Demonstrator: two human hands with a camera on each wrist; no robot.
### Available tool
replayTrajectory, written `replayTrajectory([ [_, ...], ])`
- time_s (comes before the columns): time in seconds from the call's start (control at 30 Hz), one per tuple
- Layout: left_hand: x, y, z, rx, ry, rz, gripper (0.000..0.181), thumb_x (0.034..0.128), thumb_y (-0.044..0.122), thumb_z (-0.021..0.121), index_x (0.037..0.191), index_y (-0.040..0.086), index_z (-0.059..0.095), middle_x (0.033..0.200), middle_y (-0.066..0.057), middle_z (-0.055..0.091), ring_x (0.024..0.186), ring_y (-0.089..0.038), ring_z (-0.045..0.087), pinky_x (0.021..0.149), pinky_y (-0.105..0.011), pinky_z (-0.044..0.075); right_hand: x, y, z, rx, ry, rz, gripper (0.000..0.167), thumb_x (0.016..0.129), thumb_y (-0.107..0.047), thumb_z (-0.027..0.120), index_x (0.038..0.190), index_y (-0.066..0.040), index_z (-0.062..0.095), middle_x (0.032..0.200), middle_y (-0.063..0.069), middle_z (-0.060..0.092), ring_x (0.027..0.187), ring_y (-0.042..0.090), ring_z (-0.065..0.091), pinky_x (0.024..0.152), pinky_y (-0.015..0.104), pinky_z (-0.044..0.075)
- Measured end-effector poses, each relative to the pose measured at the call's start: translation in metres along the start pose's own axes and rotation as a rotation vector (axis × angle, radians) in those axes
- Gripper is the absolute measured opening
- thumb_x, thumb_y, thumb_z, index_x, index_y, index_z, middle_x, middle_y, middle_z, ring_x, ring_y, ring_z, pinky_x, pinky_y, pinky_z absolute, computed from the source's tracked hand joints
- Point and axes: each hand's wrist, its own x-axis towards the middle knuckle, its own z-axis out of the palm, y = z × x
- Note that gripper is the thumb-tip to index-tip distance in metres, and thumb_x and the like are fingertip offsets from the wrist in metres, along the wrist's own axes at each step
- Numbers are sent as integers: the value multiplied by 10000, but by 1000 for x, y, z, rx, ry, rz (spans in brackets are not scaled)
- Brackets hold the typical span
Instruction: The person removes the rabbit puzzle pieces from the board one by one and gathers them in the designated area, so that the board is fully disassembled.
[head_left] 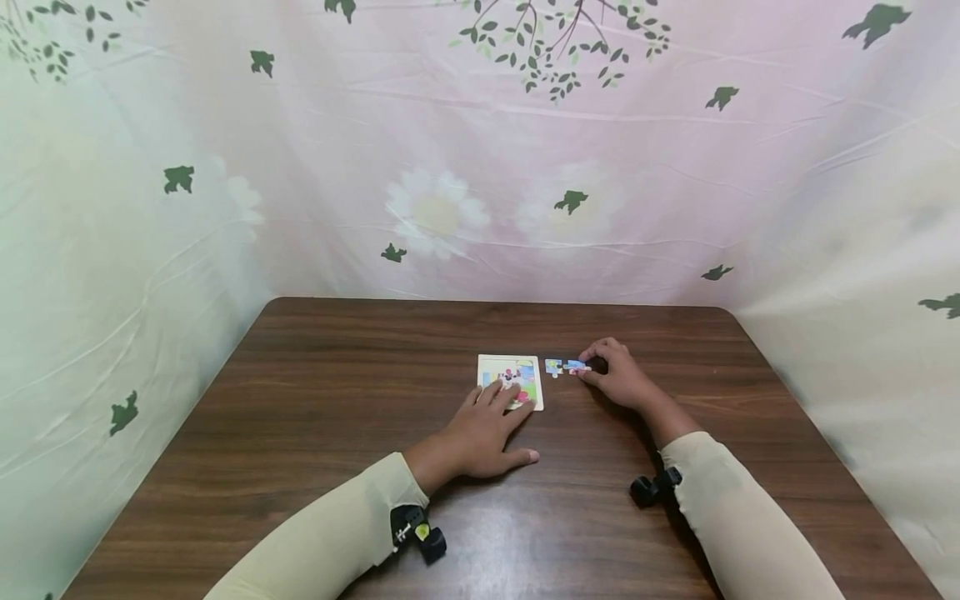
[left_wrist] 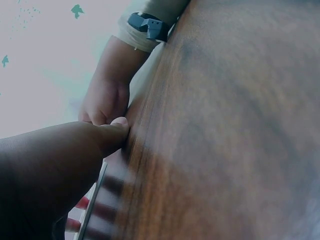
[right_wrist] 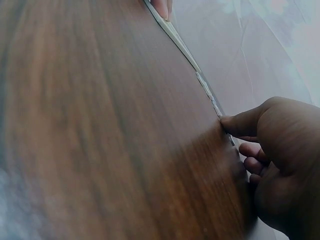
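A white-framed picture puzzle [head_left: 529, 375] lies flat on the table. Over its lower part rests my left hand [head_left: 483, 433], fingers spread and straight, covering some of the picture. Just right of the frame lies a small blue-and-yellow puzzle piece [head_left: 553, 367]. Beside it, my right hand [head_left: 621, 379] pinches another piece [head_left: 576, 366] between thumb and index finger, flat on the table. In the right wrist view, the thumb and fingers of my right hand [right_wrist: 280, 150] are at the end of a thin row of pieces [right_wrist: 207, 92].
The brown wooden table [head_left: 337, 358] has rounded far corners. Behind it and at both sides hangs a pale curtain [head_left: 480, 167] with leaves, birds and flowers. Each forearm wears a black wrist camera, the left one [head_left: 420, 533] near the front.
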Motion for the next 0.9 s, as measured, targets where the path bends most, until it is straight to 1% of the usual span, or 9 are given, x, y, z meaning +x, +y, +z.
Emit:
replayTrajectory([
  [0.17,0,1,0,0,-7,-7,835,1048,780,458,1738,330,317,1824,-52,259,1700,-367,218,1332,-609,281,0,1,0,5,2,-6,249,1058,-172,735,1245,-8,727,1446,252,542,1401,468,442,1203,699,352],
  [0.37,0,1,0,1,-5,-7,834,1049,776,460,1737,327,320,1822,-56,260,1698,-372,220,1332,-610,280,1,1,2,88,39,5,372,1018,-195,792,1299,27,690,1403,263,584,1348,439,536,1186,631,402],
  [0.43,0,1,0,1,-3,-5,834,1049,775,461,1737,326,321,1822,-56,260,1698,-372,222,1332,-609,280,2,0,2,102,51,11,384,1020,-203,789,1308,28,682,1402,260,580,1336,437,544,1174,621,410],
  [0.53,0,1,0,-2,0,-4,831,1049,773,466,1735,324,327,1820,-60,265,1697,-373,224,1331,-611,281,4,-2,4,100,62,2,371,1028,-205,772,1310,19,686,1405,252,579,1340,427,543,1175,617,408],
  [0.77,0,1,0,-2,0,0,832,1048,773,466,1733,321,333,1819,-62,271,1698,-373,224,1331,-610,284,11,-6,12,115,103,-50,280,1022,-106,753,1261,35,714,1354,260,614,1352,435,537,1200,613,385],
  [0.9,0,2,0,3,5,0,830,1048,769,470,1731,317,338,1816,-66,274,1693,-378,233,1329,-612,286,16,-11,16,119,118,-82,246,1018,-97,758,1232,20,731,1342,251,628,1368,444,502,1191,631,366],
])
